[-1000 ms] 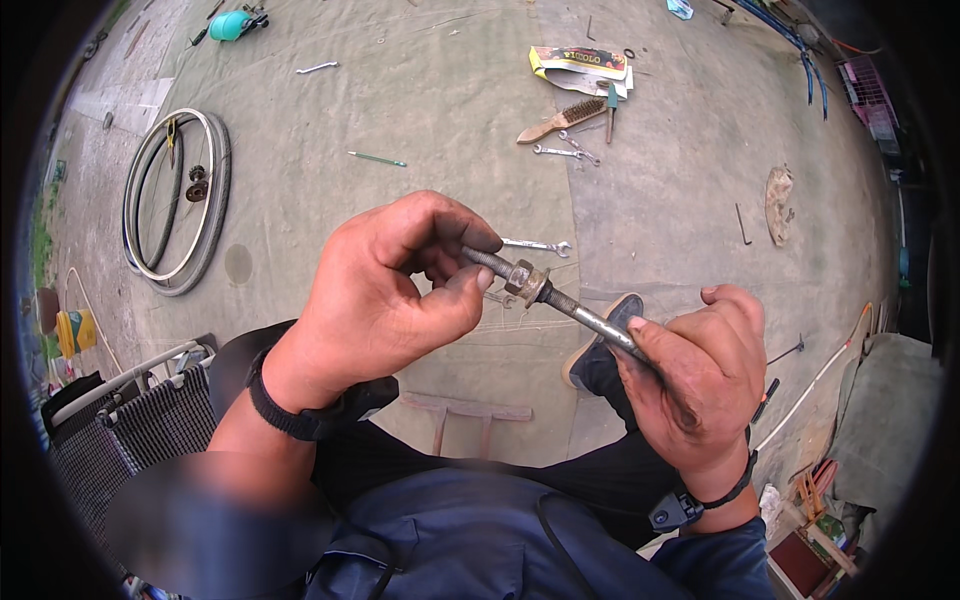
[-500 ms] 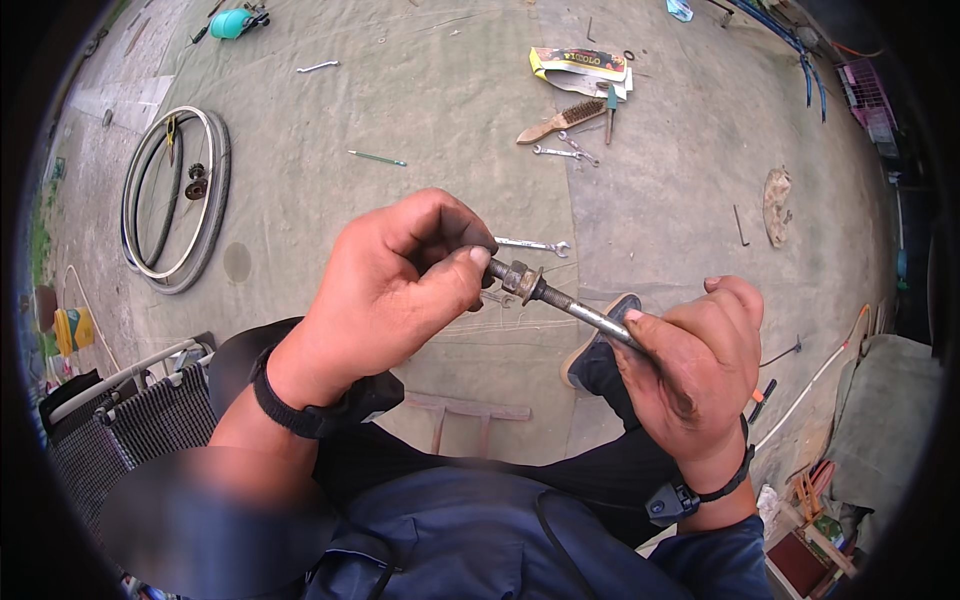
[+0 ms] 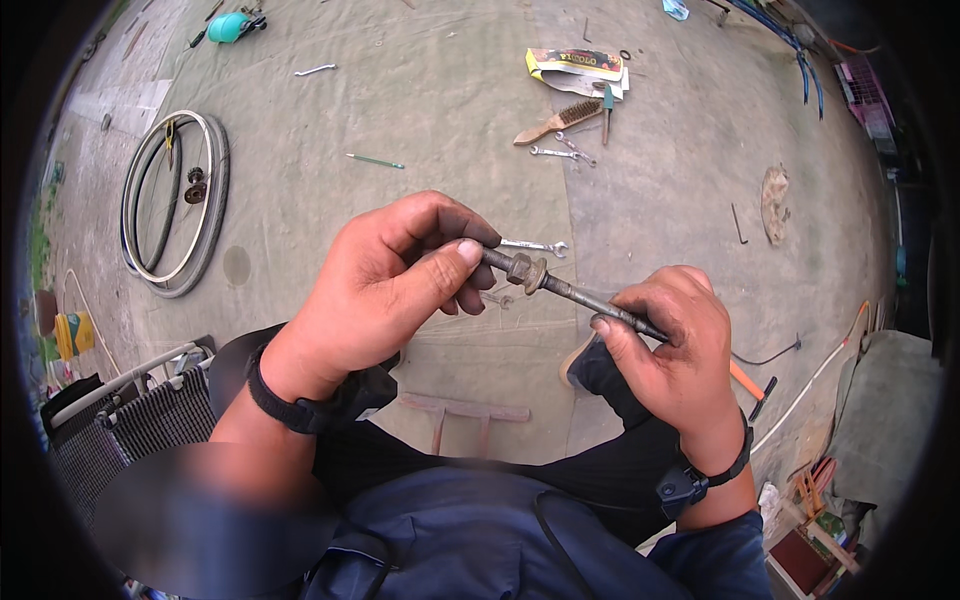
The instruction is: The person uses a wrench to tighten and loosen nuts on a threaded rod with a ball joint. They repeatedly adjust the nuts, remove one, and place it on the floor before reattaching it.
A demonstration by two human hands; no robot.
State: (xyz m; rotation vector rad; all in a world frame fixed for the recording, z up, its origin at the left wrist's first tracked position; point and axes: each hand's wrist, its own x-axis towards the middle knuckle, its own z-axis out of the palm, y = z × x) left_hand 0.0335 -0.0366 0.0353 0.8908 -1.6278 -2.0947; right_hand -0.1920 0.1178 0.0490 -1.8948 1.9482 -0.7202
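Observation:
Between my two hands is a threaded axle (image 3: 585, 297), a dark metal rod slanting down to the right. My left hand (image 3: 375, 285) pinches its upper left end between thumb and fingers. Close to that hand, a nut and a flanged cone-like piece (image 3: 526, 272) sit on the rod, touching or nearly so. Around the lower right part, my right hand (image 3: 675, 350) is closed, thumb below and fingers above. Just beyond the left fingertips lies a wrench (image 3: 538, 246) on the ground cloth, and a second wrench (image 3: 497, 299) shows partly beneath that hand.
Bicycle rims with a tyre (image 3: 215, 225) lie at left, a hub (image 3: 195, 187) by them. Farther off are a pencil (image 3: 375, 160), wire brush (image 3: 560, 122), several wrenches (image 3: 553, 152) and a torn package (image 3: 575, 67). A folding chair (image 3: 150, 400) stands near left.
My right hand has turned and shifted its grip on the rod, its fingers now curled over the top. The left hand keeps its pinch, with the axle moved slightly.

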